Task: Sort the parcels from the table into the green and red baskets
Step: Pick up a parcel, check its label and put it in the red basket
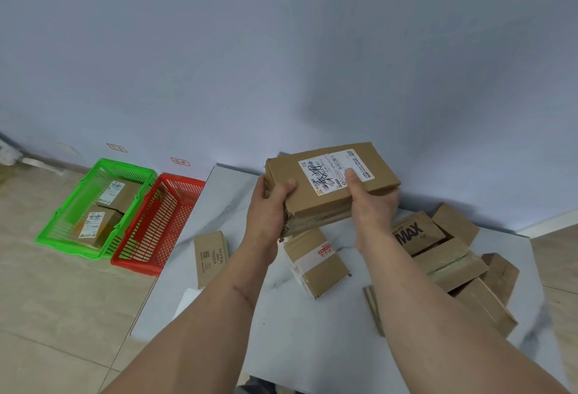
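Your left hand [270,206] and right hand [372,206] both grip one flat cardboard parcel [331,184], label up, held above the far part of the tabletop [225,206]. Left on the floor: green basket [78,215] holding two labelled parcels [103,209]; red basket [150,237] just beside it, touching the tabletop's edge. On the tabletop: one small box [210,257] near left, one taped box [316,264] centre, a heap of boxes [453,256] right.
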